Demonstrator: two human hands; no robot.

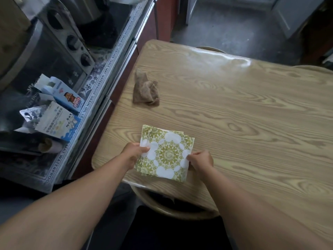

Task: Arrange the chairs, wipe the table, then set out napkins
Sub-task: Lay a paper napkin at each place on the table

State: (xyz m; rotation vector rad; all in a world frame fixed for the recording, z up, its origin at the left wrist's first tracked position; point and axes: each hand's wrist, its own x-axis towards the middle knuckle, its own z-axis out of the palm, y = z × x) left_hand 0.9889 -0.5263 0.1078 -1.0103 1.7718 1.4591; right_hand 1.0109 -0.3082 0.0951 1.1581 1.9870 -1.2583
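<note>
A small stack of white napkins (166, 152) with a green floral pattern lies near the front left corner of the wooden table (243, 109). My left hand (134, 153) pinches the stack's left edge. At the right edge, my right hand (200, 162) pinches the top napkin. A crumpled brown cloth (146, 89) rests on the table farther back, apart from the napkins. A round wooden chair (173, 204) is tucked under the table's front edge, just below my arms.
To the left stands a counter with a printed mat (90, 98), a toaster oven (54, 51) and several cartons (54, 121). Two more chair backs (210, 49) peek over the table's far edge. Grey floor (234, 27) lies beyond.
</note>
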